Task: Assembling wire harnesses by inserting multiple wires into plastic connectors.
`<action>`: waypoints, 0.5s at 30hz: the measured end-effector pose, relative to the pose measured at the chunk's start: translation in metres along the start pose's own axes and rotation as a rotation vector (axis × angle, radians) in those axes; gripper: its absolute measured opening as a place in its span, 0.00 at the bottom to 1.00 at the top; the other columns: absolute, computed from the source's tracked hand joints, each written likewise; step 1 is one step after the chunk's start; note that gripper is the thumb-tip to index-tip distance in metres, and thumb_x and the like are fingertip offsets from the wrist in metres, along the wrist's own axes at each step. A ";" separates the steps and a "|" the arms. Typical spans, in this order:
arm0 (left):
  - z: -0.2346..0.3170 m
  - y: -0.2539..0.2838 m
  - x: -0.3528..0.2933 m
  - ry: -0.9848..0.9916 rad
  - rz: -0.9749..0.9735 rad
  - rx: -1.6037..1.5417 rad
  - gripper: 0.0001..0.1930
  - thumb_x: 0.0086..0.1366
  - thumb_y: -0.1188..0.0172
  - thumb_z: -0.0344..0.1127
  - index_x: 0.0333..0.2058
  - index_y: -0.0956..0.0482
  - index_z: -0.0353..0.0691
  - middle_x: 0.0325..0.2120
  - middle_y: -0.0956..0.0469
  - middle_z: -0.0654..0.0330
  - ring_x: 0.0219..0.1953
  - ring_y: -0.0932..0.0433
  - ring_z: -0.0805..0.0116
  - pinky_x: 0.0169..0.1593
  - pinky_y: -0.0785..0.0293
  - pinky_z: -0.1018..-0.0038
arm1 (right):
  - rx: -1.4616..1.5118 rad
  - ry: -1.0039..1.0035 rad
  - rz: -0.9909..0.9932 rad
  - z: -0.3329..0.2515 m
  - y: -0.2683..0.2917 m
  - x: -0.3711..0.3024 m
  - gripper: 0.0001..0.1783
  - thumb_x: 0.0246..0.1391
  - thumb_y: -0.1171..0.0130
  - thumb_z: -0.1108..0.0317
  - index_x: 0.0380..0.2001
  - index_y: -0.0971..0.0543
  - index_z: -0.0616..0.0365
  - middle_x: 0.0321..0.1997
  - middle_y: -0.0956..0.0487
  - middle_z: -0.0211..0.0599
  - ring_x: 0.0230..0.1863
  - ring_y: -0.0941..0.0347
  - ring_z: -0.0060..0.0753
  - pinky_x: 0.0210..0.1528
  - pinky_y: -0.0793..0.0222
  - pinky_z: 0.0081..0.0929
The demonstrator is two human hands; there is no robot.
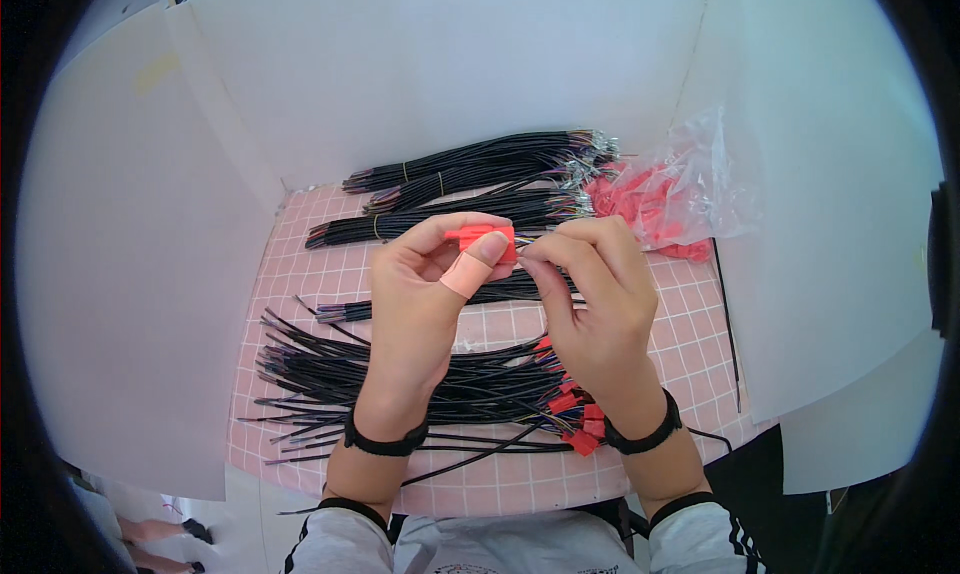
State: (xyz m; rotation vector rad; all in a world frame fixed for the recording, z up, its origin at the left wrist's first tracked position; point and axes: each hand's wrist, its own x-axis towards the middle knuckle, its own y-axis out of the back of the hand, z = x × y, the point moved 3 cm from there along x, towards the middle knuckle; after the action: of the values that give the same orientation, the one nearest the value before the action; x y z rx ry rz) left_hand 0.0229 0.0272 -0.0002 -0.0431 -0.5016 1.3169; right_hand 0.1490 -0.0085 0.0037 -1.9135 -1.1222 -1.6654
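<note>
While a pink gridded table [275, 279] shows along its left edge near a white panel [130, 244], the curled left hand [412, 284] pinches a red connector [506, 236] above its middle; the right hand [605, 299] has fingertips nearly together beside it, grip unclear; rightward, 1 clear bag [708, 154] holds red pieces [640, 196].

1. Left forearm [365, 472] and right forearm [660, 466]: extended forward from lower edge.
2. Left hand [425, 279]: fingers bent, thumb [474, 264] angled up and right, gripping; tan wrap on thumb.
3. Right hand [605, 309]: back upward, thumb and index finger pinched, remaining fingers curled.
4. Right fingertips [530, 260] just beside left thumb.
</note>
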 end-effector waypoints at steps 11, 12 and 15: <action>0.002 0.002 0.000 0.019 0.003 -0.057 0.09 0.54 0.44 0.28 0.34 0.26 0.30 0.28 0.25 0.57 0.31 0.25 0.73 0.36 0.26 0.80 | 0.109 -0.114 -0.068 0.002 0.006 0.004 0.10 0.35 0.41 0.80 0.25 0.28 0.60 0.26 0.31 0.36 0.27 0.35 0.36 0.25 0.39 0.26; 0.002 0.001 -0.001 0.024 0.002 -0.044 0.09 0.54 0.44 0.28 0.34 0.26 0.30 0.28 0.25 0.57 0.31 0.25 0.73 0.36 0.26 0.80 | 0.103 -0.102 -0.080 0.003 0.007 0.003 0.10 0.35 0.41 0.80 0.25 0.28 0.60 0.26 0.31 0.37 0.27 0.34 0.36 0.26 0.38 0.26; 0.001 -0.001 -0.001 0.013 0.000 -0.014 0.09 0.54 0.44 0.28 0.34 0.26 0.30 0.29 0.25 0.57 0.31 0.25 0.73 0.36 0.26 0.80 | 0.087 -0.090 -0.071 0.004 0.005 0.000 0.10 0.35 0.41 0.80 0.24 0.28 0.61 0.26 0.32 0.37 0.27 0.34 0.37 0.27 0.38 0.26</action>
State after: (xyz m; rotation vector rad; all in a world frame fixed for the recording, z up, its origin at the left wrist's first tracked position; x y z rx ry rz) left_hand 0.0237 0.0253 0.0002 -0.0632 -0.5003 1.3126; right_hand 0.1552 -0.0085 0.0042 -1.9315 -1.2895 -1.5522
